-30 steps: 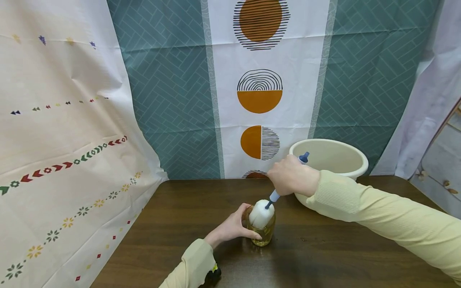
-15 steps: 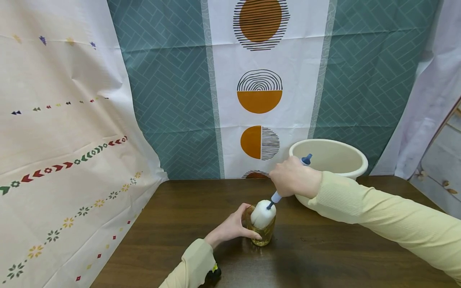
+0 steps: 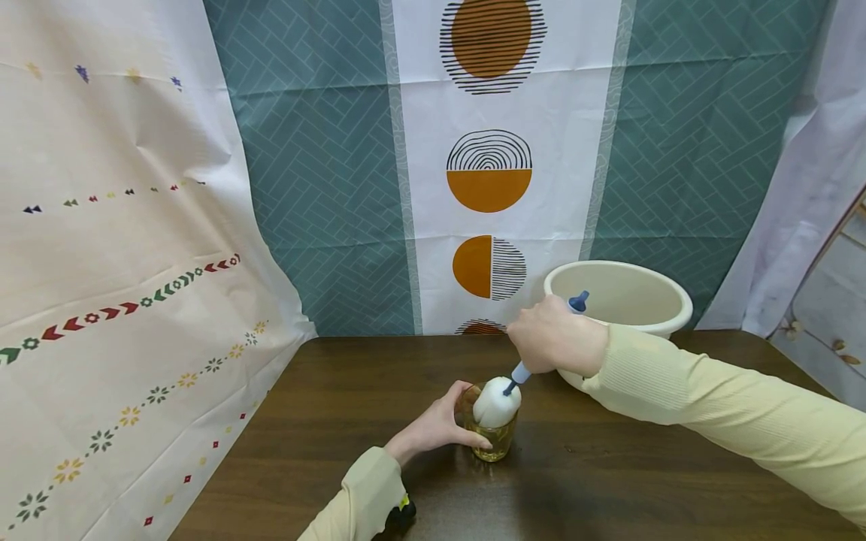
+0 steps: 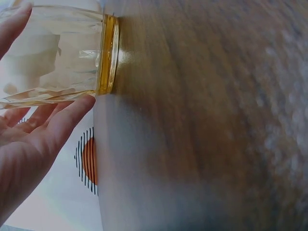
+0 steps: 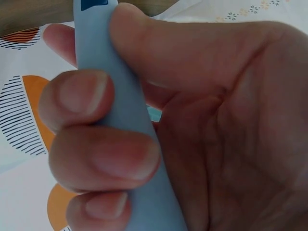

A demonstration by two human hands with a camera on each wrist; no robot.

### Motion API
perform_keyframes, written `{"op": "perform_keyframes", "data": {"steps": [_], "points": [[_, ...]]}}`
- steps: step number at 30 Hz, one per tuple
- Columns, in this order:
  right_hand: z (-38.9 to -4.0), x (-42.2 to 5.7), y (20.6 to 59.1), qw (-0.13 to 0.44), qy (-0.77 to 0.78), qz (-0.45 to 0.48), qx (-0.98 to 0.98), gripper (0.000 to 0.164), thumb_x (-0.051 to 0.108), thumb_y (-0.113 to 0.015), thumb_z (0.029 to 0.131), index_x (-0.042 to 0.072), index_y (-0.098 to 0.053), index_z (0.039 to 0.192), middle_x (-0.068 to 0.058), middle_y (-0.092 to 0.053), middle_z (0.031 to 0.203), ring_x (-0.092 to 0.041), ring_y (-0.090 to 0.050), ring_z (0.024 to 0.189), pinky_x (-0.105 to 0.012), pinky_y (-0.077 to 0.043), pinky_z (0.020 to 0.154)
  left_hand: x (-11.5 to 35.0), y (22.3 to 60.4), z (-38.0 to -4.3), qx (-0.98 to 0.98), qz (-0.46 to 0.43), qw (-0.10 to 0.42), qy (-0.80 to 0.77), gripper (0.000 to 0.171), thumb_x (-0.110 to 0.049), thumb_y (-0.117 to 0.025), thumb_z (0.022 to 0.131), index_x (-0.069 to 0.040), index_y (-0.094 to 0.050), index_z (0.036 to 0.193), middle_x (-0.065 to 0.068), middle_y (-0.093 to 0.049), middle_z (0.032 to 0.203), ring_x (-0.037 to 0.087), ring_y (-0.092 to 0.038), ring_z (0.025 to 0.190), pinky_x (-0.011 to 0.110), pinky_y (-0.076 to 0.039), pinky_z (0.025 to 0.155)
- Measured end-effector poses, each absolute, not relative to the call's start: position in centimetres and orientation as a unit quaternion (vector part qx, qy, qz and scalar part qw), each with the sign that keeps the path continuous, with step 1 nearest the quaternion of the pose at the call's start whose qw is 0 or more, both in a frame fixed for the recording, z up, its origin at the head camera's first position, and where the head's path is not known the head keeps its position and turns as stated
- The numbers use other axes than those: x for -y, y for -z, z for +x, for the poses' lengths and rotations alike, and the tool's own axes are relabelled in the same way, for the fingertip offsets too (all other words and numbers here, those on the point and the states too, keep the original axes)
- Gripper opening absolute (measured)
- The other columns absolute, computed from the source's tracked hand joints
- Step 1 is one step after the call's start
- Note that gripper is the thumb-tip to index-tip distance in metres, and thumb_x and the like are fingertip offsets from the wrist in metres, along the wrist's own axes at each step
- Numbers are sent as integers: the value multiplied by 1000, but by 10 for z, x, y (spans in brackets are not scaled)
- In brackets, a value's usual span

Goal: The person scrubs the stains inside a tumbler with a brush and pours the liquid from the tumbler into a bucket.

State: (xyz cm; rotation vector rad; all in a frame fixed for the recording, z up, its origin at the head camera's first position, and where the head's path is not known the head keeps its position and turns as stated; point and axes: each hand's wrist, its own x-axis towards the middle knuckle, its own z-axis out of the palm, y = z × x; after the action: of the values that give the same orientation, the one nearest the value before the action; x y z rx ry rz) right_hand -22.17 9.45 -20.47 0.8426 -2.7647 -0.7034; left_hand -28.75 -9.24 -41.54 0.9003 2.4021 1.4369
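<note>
An amber-tinted drinking glass stands upright on the table. My left hand grips it from the left, thumb on the near side and fingers behind. In the left wrist view fingertips touch the wall of the glass. A sponge cup brush has its white sponge head partly inside the glass, with its top above the rim. My right hand grips the brush's light blue handle, which slants up to the right. The right wrist view has several fingers curled round the handle.
A large cream basin stands at the back right, behind the right forearm. Dark wooden table spreads around the glass. Patterned cloths hang at the back and sides. A black item sits by the left sleeve.
The right hand and the brush have shifted slightly right and down. The sponge head has moved toward the glass's right side. The left hand and glass have stayed in place.
</note>
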Motion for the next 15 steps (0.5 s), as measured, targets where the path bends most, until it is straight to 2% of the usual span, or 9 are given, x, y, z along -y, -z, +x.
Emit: {"op": "perform_keyframes", "data": {"steps": [15], "points": [[-216,-93,203,74,245,284,924,16,10,-61,75,11,-53,61,0,-44,54,-14,-41,47,-28,-39,44,93,416,-288,-817,298,99,-483,68,-30,-80,68,-19,-39,121,-7,-49,113,14,-45,99,37,-36,83]]}}
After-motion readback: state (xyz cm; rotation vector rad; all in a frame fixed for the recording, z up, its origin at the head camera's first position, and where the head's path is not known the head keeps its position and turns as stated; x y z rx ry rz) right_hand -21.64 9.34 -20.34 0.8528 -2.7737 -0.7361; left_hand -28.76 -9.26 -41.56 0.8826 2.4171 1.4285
